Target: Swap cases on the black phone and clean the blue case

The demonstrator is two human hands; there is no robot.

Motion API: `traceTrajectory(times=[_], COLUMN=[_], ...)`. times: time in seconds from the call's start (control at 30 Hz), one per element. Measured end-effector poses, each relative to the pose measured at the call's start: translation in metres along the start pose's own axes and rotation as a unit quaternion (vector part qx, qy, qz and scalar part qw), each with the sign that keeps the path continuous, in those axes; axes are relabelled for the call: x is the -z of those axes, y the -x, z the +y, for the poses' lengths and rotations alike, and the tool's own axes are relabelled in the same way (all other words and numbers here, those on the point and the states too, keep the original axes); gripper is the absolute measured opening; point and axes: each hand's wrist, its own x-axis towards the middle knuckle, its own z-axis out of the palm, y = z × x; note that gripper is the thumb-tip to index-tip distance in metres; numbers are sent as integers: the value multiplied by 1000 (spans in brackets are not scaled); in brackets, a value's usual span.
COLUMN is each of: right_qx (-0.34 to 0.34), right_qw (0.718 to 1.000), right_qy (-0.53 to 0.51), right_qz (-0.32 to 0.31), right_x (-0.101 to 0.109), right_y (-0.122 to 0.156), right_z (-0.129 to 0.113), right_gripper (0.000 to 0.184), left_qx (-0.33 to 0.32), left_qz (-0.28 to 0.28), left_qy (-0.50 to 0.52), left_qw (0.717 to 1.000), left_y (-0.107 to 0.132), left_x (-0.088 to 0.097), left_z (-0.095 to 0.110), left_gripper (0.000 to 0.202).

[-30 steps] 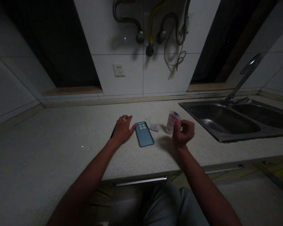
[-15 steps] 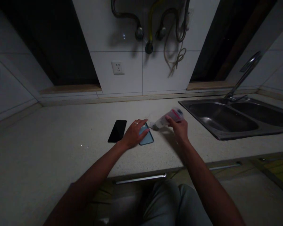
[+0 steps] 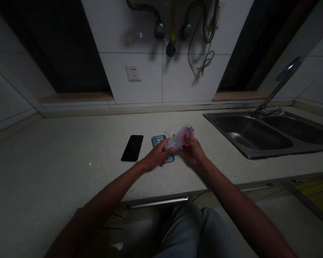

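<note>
A clear plastic packet with a pink band [image 3: 177, 140] is held between both hands above the counter. My left hand [image 3: 157, 156] has its fingers closed on the packet's lower left end. Around the upper right end, by the pink band, my right hand [image 3: 192, 149] is closed too. What the packet contains is too blurred to make out. Beneath my left hand lies a blue phone case [image 3: 155, 140], its camera-cutout end showing and its middle covered. A black smartphone [image 3: 132, 148] rests flat to the left of the case.
To the right, a steel double sink [image 3: 249, 156] with a tall faucet [image 3: 276, 87] is set into the pale counter [image 3: 78, 150]. A wall socket [image 3: 132, 73] and hoses [image 3: 204, 21] are on the tiles behind. A drawer handle [image 3: 159, 202] runs below the front edge.
My left hand has let go of the phone case and taken hold of the packet. My right hand has brought the packet left, over the case.
</note>
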Motion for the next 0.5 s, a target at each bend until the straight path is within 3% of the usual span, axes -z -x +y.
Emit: traceTrajectory(times=[0.23, 0.5], right_qx=[1, -4], right_qw=[998, 998], right_qy=[1, 11], right_qz=[61, 65], right_x=[-5, -5], right_y=[1, 1], right_z=[2, 4], right_gripper=[34, 37], left_qx=[15, 34], left_qz=[-70, -103], left_qy=[68, 132], left_qw=[995, 985], left_y=[0, -1], left_x=[4, 9], left_z=[2, 0], left_gripper=[49, 52])
